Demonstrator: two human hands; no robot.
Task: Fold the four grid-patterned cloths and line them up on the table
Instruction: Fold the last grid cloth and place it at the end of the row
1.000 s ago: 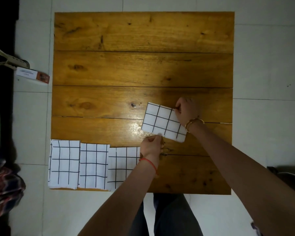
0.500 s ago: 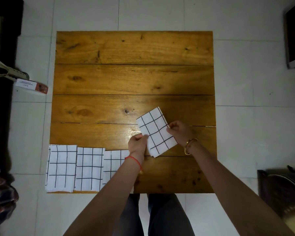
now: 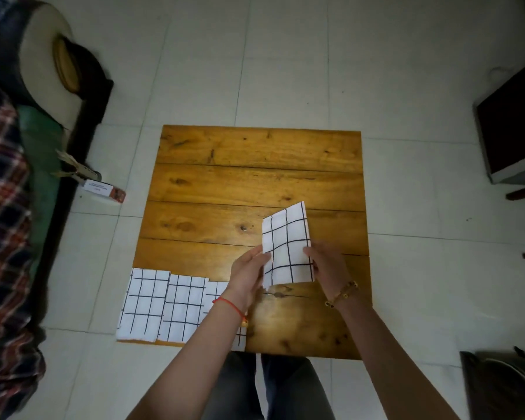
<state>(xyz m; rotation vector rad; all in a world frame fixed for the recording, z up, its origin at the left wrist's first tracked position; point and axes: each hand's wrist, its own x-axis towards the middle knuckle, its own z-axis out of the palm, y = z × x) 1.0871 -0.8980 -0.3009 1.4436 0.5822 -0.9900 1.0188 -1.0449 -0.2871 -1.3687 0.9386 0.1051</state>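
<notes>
Nearest, three folded cloths (image 3: 167,304) lie in a row along the tabletop (image 3: 255,183) near edge, the third partly hidden by the left forearm. Just beyond, the left hand (image 3: 249,274) and right hand (image 3: 326,266) each grip a side of the fourth cloth (image 3: 287,244). Best set it square, touching the row's right end.

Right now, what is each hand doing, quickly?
Left hand: holds the left edge of the folded grid cloth, fingers mostly straight against it.
Right hand: grips the cloth's right edge, fingers curled round it.
</notes>
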